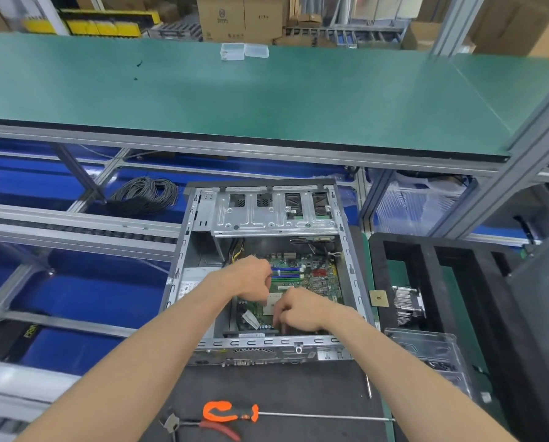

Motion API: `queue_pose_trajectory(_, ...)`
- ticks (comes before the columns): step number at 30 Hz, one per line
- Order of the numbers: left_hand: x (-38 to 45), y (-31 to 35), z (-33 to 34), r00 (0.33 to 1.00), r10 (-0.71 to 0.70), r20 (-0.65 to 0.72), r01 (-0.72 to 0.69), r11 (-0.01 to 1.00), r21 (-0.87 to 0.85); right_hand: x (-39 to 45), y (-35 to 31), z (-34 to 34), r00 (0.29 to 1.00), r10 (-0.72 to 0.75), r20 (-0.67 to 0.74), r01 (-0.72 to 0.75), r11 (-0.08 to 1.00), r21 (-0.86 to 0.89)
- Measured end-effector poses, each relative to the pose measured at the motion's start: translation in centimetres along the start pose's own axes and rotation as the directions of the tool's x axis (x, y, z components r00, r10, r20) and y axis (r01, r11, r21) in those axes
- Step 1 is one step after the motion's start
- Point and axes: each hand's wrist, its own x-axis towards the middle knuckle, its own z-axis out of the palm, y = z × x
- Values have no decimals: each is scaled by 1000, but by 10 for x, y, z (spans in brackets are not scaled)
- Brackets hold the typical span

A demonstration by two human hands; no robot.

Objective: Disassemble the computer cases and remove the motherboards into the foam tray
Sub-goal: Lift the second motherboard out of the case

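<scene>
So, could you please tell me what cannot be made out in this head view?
- What the left hand and right hand hold, if anything: curled fingers hide it.
- Board near part: covered by both hands.
- Pliers handles: cut by the bottom edge.
- Board markings: too small.

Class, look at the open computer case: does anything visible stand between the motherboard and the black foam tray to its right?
Yes. The motherboard lies low inside the computer case, whose raised right wall stands between it and the foam tray. Both the left hand and right hand are over the board.
</scene>
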Motion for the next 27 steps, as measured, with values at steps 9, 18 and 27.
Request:
queue_pose_trajectory(9, 3, -3, 35, 973, -26, 231, 20, 999, 27, -1, 8, 0, 988, 115, 99, -87, 964, -252)
queue_pose_trajectory(18, 4, -1, 39, 971, -40, 237, 43, 999, -10, 4, 1, 2, 978, 110, 176, -50, 948, -314)
queue_pose_trajectory(27, 7, 7, 50, 962, -22, 272, -7, 994, 105, 5, 3, 2, 972, 100, 213, -30, 950, -310)
